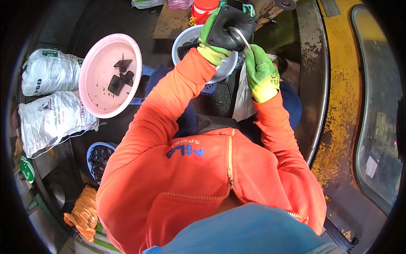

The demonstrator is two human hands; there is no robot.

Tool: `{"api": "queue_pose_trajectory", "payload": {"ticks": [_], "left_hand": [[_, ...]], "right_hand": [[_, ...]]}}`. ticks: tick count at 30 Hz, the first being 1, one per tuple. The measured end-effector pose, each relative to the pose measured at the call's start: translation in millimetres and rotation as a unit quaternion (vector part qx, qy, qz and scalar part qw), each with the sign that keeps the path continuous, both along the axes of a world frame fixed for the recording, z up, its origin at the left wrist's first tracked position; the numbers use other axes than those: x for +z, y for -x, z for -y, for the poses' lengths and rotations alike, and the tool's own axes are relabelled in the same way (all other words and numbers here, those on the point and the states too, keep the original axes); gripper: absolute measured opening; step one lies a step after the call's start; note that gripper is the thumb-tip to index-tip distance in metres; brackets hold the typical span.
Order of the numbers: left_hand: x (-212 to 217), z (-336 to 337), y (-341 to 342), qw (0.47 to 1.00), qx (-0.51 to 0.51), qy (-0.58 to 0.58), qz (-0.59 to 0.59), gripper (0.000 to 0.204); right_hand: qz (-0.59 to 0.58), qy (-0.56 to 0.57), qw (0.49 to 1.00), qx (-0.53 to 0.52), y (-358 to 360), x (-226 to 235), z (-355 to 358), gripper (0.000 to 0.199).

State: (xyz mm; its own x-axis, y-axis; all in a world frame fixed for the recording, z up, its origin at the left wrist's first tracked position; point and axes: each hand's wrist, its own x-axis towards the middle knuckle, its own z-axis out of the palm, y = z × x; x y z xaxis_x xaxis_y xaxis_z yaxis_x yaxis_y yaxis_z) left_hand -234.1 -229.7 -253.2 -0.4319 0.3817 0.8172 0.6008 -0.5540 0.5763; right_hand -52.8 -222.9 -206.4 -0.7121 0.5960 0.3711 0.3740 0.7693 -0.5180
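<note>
My left hand [212, 53], in a green and yellow glove, grips a black piece [224, 21] with a square flange and rounded corners. It is tilted, with its hollow middle toward me. My right hand [260, 67], gloved alike, is closed around a slim curved metal tool [242, 37]. The tool's bent end reaches into the middle of the black piece. Below both hands stands a pale blue-white basket [228, 72] with dark pieces in it, partly hidden by my left hand and the black piece.
To the left, a pink basin [91, 55] holds several black flanged pieces [116, 85]. White sacks [53, 74] lie beyond it, and a blue basket [90, 163] of dark parts sits lower. A red container [205, 6] stands at the back. A rusty yellow panel [344, 84] rises at right.
</note>
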Motion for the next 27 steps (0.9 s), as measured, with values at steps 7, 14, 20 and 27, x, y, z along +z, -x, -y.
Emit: {"api": "queue_pose_trajectory", "payload": {"ticks": [7,14,20,27], "left_hand": [[-6,3,-8,0.993,-0.053,0.05,0.097,0.033],[-12,-1,-8,0.988,-0.003,0.152,0.007,0.026],[0,4,-10,0.99,-0.056,0.088,0.096,0.026],[5,9,-11,0.99,0.027,0.133,0.038,0.025]], "right_hand": [[-0.34,0.154,0.927,0.027,-13,18,11,0.03],[-0.132,-0.032,0.99,-0.047,-18,16,4,0.025],[0.083,-0.028,0.996,0.031,-5,14,3,0.024],[-0.325,0.07,0.941,0.061,-20,9,6,0.024]]}}
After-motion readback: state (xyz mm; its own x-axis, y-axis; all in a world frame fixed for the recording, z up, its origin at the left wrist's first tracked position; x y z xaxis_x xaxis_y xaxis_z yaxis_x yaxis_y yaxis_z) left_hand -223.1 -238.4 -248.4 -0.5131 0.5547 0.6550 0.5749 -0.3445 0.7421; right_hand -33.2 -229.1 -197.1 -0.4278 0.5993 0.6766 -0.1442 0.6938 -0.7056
